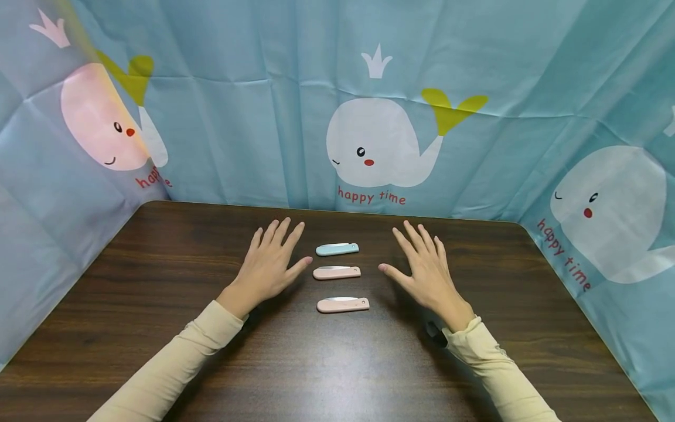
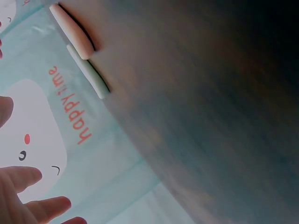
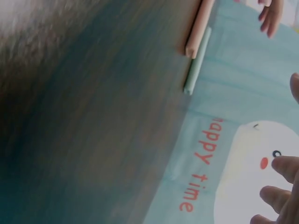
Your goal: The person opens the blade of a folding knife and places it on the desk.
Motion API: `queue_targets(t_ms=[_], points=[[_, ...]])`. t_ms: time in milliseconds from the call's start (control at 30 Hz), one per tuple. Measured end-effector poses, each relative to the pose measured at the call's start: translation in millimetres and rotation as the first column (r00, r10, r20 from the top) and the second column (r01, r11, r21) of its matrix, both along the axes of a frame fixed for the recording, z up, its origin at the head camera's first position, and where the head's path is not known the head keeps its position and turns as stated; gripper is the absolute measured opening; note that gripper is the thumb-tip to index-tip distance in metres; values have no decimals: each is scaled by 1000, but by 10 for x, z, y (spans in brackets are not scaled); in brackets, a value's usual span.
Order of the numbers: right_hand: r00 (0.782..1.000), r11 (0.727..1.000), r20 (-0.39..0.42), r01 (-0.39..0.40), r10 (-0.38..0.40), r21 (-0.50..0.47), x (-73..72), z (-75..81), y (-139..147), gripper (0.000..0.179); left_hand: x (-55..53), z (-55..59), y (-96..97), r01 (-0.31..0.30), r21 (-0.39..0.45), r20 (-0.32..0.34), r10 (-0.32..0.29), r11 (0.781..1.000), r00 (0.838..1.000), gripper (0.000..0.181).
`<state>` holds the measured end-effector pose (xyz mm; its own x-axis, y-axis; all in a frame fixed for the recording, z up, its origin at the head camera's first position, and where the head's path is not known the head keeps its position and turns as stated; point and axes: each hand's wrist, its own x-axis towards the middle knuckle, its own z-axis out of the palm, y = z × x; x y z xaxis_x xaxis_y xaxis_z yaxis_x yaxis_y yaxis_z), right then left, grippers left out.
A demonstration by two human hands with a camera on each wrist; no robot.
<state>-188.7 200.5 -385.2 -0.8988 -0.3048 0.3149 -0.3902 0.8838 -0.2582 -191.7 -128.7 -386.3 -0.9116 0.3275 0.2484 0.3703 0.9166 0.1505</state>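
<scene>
Three folding knives lie in a column on the dark wooden table, folded, each with a strip of blade showing along its handle. The light blue folding knife (image 1: 337,249) is farthest back, a pink folding knife (image 1: 336,273) lies in the middle, and another pink folding knife (image 1: 343,305) is nearest. To their left is my left hand (image 1: 268,266), fingers spread and nothing held. My right hand (image 1: 428,271) is on their right side, its fingers also spread and bare. Neither hand touches a knife. Both wrist views show the blue knife (image 2: 88,72) beside a pink one (image 3: 200,29).
The brown wood-grain table (image 1: 337,375) spreads around the knives. Behind it and along both sides hangs a light blue curtain (image 1: 237,146) printed with white whales and red lettering. A small black object (image 1: 435,333) shows under the right wrist.
</scene>
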Motion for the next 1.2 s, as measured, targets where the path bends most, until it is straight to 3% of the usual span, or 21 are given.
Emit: queue_targets(t_ms=[833, 1200], points=[[993, 993, 10, -117, 117, -9, 237, -50, -107, 76, 244, -66, 111, 81, 92, 45, -85, 992, 995, 68], [983, 984, 51, -178, 177, 11, 314, -130, -164, 72, 303, -66, 182, 152, 118, 60, -160, 981, 985, 65]])
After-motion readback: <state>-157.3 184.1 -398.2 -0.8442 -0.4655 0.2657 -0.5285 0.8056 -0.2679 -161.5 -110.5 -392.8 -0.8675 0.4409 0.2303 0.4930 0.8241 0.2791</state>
